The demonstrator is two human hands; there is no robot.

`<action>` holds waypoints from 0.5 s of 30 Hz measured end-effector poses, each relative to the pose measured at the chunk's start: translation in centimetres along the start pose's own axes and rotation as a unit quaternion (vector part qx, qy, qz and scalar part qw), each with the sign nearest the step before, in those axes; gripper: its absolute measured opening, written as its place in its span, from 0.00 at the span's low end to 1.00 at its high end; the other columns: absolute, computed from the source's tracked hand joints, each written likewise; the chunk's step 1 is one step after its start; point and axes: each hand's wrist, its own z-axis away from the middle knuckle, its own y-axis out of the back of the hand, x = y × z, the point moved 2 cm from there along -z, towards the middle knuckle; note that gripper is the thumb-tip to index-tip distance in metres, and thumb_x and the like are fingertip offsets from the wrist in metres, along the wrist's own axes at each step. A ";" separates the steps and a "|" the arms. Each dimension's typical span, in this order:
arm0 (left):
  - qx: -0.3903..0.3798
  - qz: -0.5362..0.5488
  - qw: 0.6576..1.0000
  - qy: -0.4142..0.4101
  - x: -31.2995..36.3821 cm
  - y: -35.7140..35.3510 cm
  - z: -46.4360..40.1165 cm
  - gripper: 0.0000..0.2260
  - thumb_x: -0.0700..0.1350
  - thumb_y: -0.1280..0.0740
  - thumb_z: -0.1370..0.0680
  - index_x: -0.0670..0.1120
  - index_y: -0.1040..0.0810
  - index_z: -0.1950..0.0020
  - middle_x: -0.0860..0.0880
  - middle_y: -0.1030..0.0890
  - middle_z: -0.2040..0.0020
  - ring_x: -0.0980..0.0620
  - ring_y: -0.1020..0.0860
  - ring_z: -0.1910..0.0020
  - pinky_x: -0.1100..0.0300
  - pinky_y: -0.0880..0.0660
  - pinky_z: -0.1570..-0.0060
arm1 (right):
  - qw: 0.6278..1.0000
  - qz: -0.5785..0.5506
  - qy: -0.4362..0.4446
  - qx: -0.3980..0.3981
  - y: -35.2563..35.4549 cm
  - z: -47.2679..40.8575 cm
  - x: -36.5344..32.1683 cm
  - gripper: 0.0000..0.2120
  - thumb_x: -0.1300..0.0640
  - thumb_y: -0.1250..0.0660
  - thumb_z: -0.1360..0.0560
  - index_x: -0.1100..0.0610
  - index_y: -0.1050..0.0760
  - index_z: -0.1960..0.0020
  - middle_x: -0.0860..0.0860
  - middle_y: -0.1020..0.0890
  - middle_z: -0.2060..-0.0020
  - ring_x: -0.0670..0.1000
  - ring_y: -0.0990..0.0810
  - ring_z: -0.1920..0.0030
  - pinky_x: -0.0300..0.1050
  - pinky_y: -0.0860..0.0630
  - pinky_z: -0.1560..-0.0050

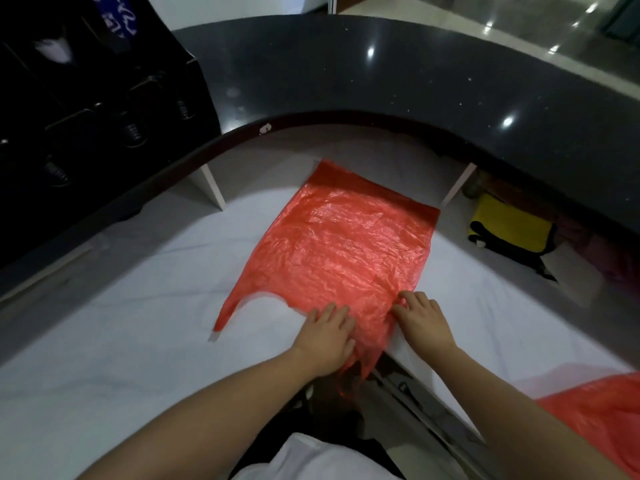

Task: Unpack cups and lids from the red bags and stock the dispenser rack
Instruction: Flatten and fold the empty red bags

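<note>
Two bare forearms reach over the white-covered bench (pixel 138 306): the left hand (pixel 325 336) presses flat, fingers straight, on a crinkled translucent red plastic bag (pixel 343 244) spread out empty — its near edge apparently pinched by the right hand (pixel 424 318). A second red bag (pixel 602 417) lies at right; the black dispenser rack (pixel 86 109) stands far left.

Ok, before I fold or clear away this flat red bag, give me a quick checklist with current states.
1. Red bag emptied and lying flat on the white surface: ok.
2. Left hand flat on the bag's near edge: ok.
3. Right hand, fingers curled on the bag's near right corner: ok; whether it pinches the plastic, cannot tell.
4. Near edge fully on the surface: not ok, it hangs into the gap.
5. Second red bag emptied: cannot tell.
6. Dispenser rack stocked: cannot tell, too dark.
</note>
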 end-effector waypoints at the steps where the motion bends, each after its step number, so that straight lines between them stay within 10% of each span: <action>1: 0.007 -0.007 1.000 0.005 -0.9 -0.2 0.5 0.26 0.56 0.47 0.16 0.49 0.41 0.20 0.45 0.42 0.19 0.41 0.44 0.21 0.41 0.46 0.24 | 1.000 0.004 0.013 0.017 0.2 -0.2 -0.5 0.13 0.50 0.35 0.21 0.49 0.20 0.38 0.52 0.24 0.36 0.58 0.27 0.37 0.52 0.29 0.44; 15: 0.083 -0.025 0.995 0.052 -8.3 0.2 9.0 0.31 0.63 0.48 0.21 0.46 0.32 0.24 0.46 0.29 0.27 0.44 0.33 0.26 0.49 0.41 0.25 | 0.976 -0.069 0.172 0.112 0.8 -1.6 -14.7 0.07 0.52 0.24 0.31 0.52 0.20 0.56 0.48 0.19 0.59 0.54 0.20 0.58 0.48 0.25 0.58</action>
